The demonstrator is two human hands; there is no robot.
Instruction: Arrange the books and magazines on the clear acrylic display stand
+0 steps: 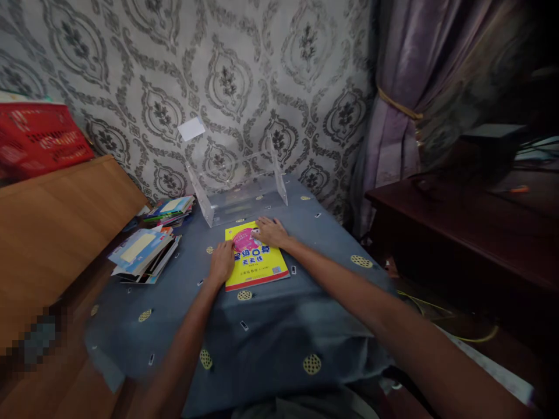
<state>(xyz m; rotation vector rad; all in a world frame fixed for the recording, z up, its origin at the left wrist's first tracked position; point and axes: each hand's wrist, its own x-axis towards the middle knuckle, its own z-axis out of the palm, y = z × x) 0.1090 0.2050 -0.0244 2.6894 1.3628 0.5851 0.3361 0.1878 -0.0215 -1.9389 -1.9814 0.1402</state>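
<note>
A yellow workbook (257, 267) with a pink circle, blue Chinese lettering and a red bottom strip lies face up on the cloth-covered table. Along its left edge rests my left hand (222, 263), fingers pointing away from me and touching the cover's side. My right hand (271, 231) lies across the upper right corner with its fingers stretched out flat over the cover. Just beyond the workbook stands a clear acrylic rack (201, 198) with upright side panels. A small white label (191, 129) shows at the top of its left part.
Two piles of books sit to the left, a nearer stack (142, 253) and a farther stack (170, 208). Wooden furniture (65, 215) with a red bag (41, 139) borders the left side. A dark desk (458, 215) stands right, beside a purple curtain (399, 110). Patterned wallpaper backs the table.
</note>
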